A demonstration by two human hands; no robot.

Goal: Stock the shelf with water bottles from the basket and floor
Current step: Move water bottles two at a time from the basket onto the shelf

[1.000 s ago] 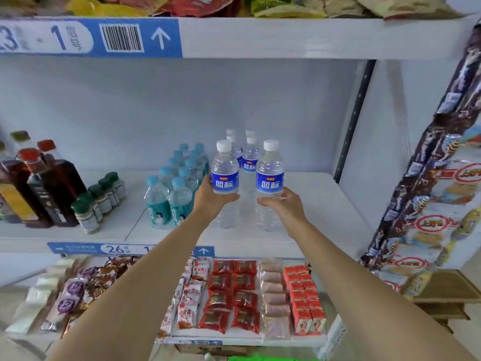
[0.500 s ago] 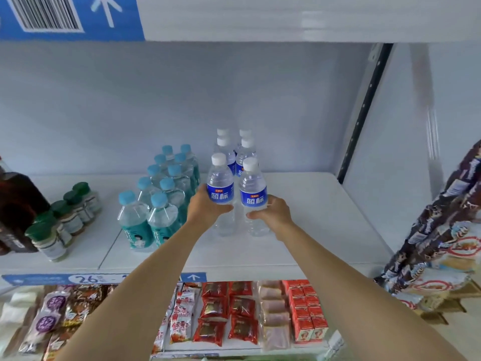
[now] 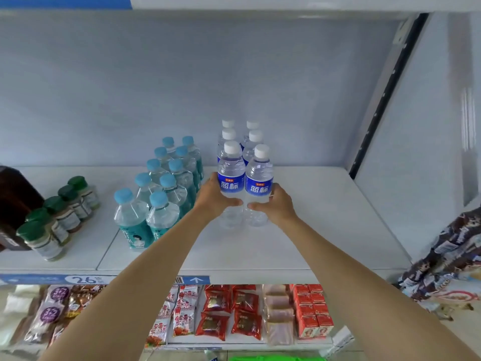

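Note:
Two clear water bottles with white caps and blue labels stand side by side on the white shelf (image 3: 325,230). My left hand (image 3: 213,199) grips the left bottle (image 3: 231,175) and my right hand (image 3: 276,204) grips the right bottle (image 3: 259,178). Both bottles are upright with their bases on the shelf board. Directly behind them stand more white-capped water bottles (image 3: 240,134) in two short rows toward the back wall. The basket and the floor are not in view, apart from a green strip (image 3: 273,358) at the bottom edge.
Light-blue-capped bottles with teal labels (image 3: 161,194) fill the shelf just left of my left hand. Green-capped jars (image 3: 59,217) and dark bottles (image 3: 13,199) stand further left. Bare shelf board lies right of the bottles up to the side wall. Snack packs (image 3: 234,313) fill the lower shelf.
Both hands pushed the two bottles deeper onto the shelf, up against the rows behind. The camera came closer and tilted down.

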